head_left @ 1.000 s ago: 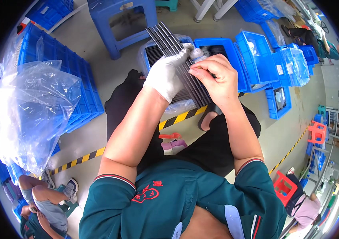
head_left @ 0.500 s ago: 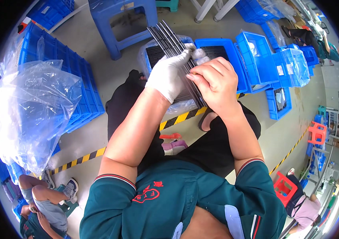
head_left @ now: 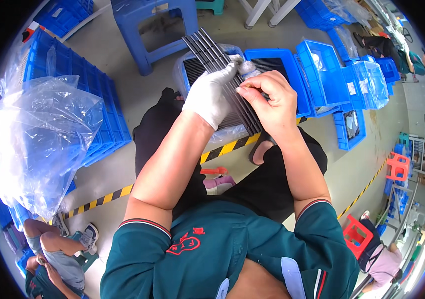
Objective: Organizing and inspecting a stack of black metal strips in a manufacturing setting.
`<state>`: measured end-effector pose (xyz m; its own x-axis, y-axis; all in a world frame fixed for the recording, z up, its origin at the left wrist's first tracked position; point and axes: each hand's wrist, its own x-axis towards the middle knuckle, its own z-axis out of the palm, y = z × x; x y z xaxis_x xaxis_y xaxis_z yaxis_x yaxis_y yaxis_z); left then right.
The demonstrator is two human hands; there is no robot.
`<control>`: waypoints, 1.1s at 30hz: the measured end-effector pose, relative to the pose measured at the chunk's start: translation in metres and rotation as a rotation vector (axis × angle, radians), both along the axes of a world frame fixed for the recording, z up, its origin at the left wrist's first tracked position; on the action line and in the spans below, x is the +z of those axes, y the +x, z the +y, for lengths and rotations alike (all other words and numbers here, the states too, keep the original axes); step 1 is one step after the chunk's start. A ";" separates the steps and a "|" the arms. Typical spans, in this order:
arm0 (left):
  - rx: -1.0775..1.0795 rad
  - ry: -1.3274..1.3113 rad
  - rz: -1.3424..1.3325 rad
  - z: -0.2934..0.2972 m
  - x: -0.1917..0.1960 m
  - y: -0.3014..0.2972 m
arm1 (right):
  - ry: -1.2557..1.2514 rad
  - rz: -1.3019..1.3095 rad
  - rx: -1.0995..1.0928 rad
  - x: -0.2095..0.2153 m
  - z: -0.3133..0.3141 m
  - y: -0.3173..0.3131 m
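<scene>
My left hand (head_left: pixel 206 97), in a white glove, is closed around several thin black rods (head_left: pixel 203 49). They lie side by side in a slanted row, from the upper left down to the lower right. At the row's right edge, my bare right hand (head_left: pixel 276 103) has thumb and forefinger pinched together. A tiny brownish bit shows at those fingertips, too small to name. Beneath the hands stand a plastic-lined blue bin (head_left: pixel 178 74) and a second blue bin (head_left: pixel 300 82), both with more dark rods inside. The hands partly hide them.
Stacked blue crates (head_left: pixel 93 89) under a clear plastic bag (head_left: pixel 38 134) rise on the left. A blue stool (head_left: pixel 142 45) stands ahead. More blue bins (head_left: pixel 324 74) are at the right. Yellow-black tape (head_left: pixel 107 198) crosses the floor. Other people sit at the lower left and lower right.
The rods have turned slightly in my left hand, and their row looks broader and flatter. My right hand's pinched fingertips have shifted a little up along the row's edge.
</scene>
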<state>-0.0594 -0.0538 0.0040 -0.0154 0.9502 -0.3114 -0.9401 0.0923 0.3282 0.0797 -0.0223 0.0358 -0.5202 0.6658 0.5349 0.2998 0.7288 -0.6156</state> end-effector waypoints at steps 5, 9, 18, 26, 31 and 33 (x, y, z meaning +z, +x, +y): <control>0.024 -0.020 -0.056 0.000 0.004 0.002 | 0.172 -0.072 0.042 0.008 -0.001 -0.002; 0.031 0.000 0.062 0.000 -0.008 0.000 | 0.365 -0.220 0.077 0.004 -0.010 -0.007; 0.050 -0.070 0.020 0.001 -0.002 0.003 | 0.105 -0.041 0.015 0.017 -0.009 -0.001; 0.020 -0.078 0.025 0.003 -0.002 0.003 | -0.062 -0.069 0.003 0.001 -0.004 -0.001; 0.052 -0.095 0.001 0.001 -0.004 0.002 | 0.171 -0.148 0.065 0.004 -0.006 -0.004; 0.041 -0.095 0.013 0.001 -0.006 0.000 | 0.275 -0.155 0.111 0.008 -0.011 -0.009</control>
<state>-0.0596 -0.0528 -0.0021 -0.0583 0.9149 -0.3995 -0.9396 0.0849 0.3316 0.0712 -0.0334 0.0436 -0.6707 0.4422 0.5954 0.2839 0.8948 -0.3447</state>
